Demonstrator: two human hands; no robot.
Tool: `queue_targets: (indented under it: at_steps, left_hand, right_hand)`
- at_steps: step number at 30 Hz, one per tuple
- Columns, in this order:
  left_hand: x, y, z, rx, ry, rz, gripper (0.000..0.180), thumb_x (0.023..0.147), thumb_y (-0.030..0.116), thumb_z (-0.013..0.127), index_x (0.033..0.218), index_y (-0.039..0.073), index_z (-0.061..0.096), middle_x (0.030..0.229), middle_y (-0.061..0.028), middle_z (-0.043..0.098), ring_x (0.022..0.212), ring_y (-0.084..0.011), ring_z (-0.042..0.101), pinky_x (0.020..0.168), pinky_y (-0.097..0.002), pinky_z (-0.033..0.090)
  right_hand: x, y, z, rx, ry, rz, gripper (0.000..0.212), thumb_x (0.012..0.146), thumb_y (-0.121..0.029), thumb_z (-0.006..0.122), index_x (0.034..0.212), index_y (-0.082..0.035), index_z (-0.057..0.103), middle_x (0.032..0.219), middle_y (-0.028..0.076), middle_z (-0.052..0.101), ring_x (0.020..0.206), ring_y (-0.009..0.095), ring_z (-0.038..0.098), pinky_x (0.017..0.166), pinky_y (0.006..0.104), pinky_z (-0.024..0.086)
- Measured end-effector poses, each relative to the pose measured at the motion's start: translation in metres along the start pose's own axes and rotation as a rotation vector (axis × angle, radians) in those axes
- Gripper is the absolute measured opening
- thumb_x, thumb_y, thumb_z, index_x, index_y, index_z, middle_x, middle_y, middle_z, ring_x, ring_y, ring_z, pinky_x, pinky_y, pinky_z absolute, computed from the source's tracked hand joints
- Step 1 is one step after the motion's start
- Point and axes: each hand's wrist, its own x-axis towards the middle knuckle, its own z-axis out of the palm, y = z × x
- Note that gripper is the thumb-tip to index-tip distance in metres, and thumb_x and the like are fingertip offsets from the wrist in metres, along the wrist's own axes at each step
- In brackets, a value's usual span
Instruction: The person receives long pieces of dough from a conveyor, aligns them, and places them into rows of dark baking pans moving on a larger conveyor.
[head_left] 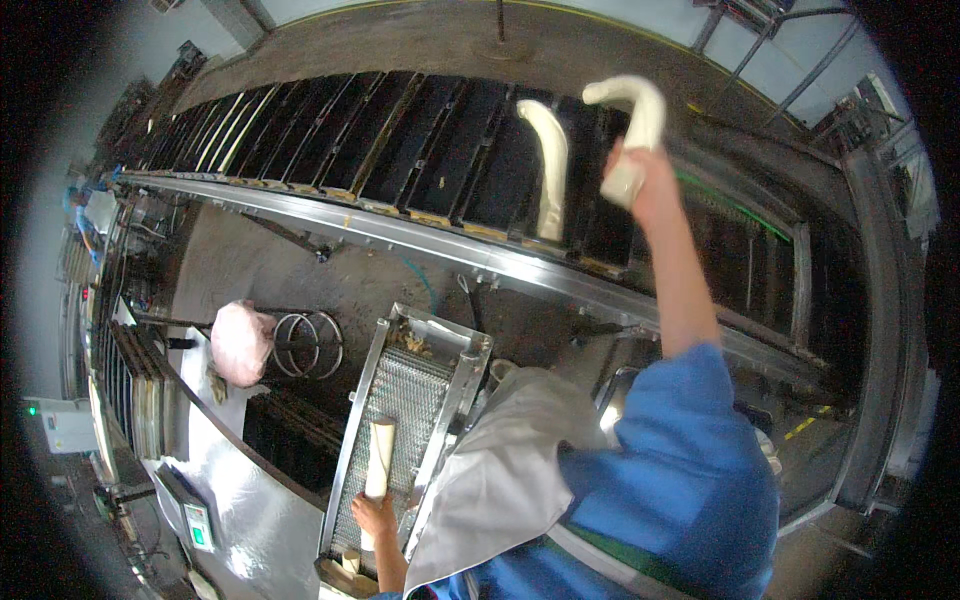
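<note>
My right hand [648,185] is raised at the far right with its fingers wrapped round the lower end of a long pale dough roll [645,105]. The roll's upper end bends over to the left, above the row of dark baking pans [410,140]. Another dough roll [552,165] lies lengthwise in a pan just left of it. Low in the view, my left hand [374,516] grips the near end of a straight dough roll [381,450]. That roll lies along a metal mesh belt [415,385] in a steel frame. Part of a further dough piece [351,560] shows nearer me.
A steel rail [400,224] runs along the near side of the pans. Left of the mesh belt stand a shiny metal table [250,520], a small scale [195,515] and a pinkish rounded lump [241,343] beside wire rings [308,345]. A person in blue [82,215] is far left.
</note>
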Motion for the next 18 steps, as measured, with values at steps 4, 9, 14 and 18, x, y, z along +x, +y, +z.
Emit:
queue_targets:
  at_steps: [4,9,14,18]
  left_hand:
    - [0.017,0.007,-0.002,-0.221,-0.111,-0.001,0.050,0.074,0.030,0.077,0.109,-0.001,0.059,0.092,-0.0176,0.064,0.080,-0.0353,0.060,0.077,-0.0442,0.049]
    - [0.020,0.052,-0.045,-0.799,-0.330,-0.255,0.043,0.079,0.031,0.072,0.100,-0.006,0.062,0.083,-0.0113,0.063,0.068,-0.0216,0.054,0.066,-0.0356,0.046]
    - [0.007,0.093,-0.084,-1.374,-0.373,-0.424,0.045,0.082,0.036,0.067,0.097,-0.006,0.062,0.076,-0.0085,0.059,0.067,-0.0179,0.056,0.062,-0.0316,0.047]
    - [0.009,0.124,-0.115,-1.654,-0.472,-0.305,0.043,0.081,0.033,0.066,0.097,-0.006,0.062,0.079,-0.0096,0.059,0.066,-0.0191,0.058,0.061,-0.0337,0.049]
  right_hand:
    - [-0.045,0.073,-0.056,-0.151,0.260,0.338,0.027,0.083,-0.016,0.061,0.103,0.001,0.055,0.081,0.013,0.061,0.068,0.028,0.062,0.058,0.0415,0.054]
    - [-0.044,0.084,-0.068,-0.443,0.226,0.445,0.041,0.086,-0.028,0.064,0.119,-0.005,0.054,0.108,0.015,0.059,0.096,0.034,0.062,0.069,0.0498,0.057]
    - [-0.023,0.060,0.007,-2.078,0.091,-0.358,0.052,0.082,-0.022,0.067,0.132,-0.009,0.058,0.142,0.020,0.043,0.133,0.044,0.037,0.109,0.0569,0.034]
    - [0.074,0.095,0.012,-1.796,-0.311,-0.452,0.043,0.084,-0.011,0.064,0.127,-0.012,0.063,0.146,0.017,0.039,0.136,0.044,0.033,0.106,0.0622,0.035]
